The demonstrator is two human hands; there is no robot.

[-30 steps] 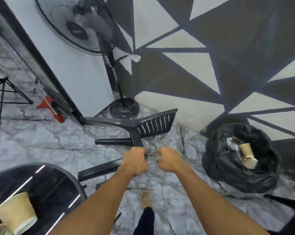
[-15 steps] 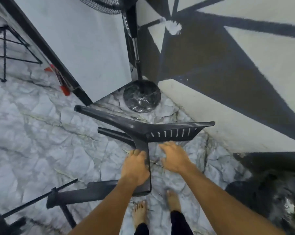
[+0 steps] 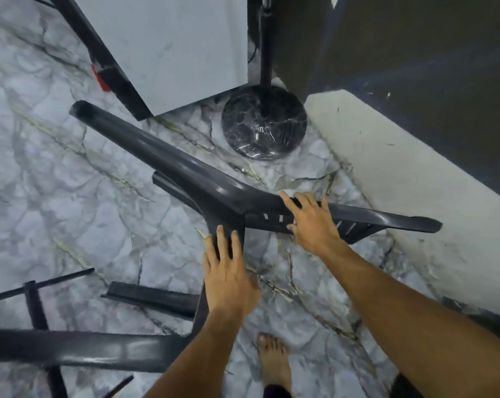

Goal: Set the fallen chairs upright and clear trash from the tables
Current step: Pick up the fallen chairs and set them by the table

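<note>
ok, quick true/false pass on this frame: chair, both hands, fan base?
1. The black chair lies tipped over on the floor. True.
2. The right hand touches the chair's slotted panel. True.
3. The left hand holds a paper cup. False: it rests on the chair and holds no cup.
4. The fan base sits on the chair. False: it stands on the floor beyond it.
5. The person wears shoes. False: the visible foot is bare.
</note>
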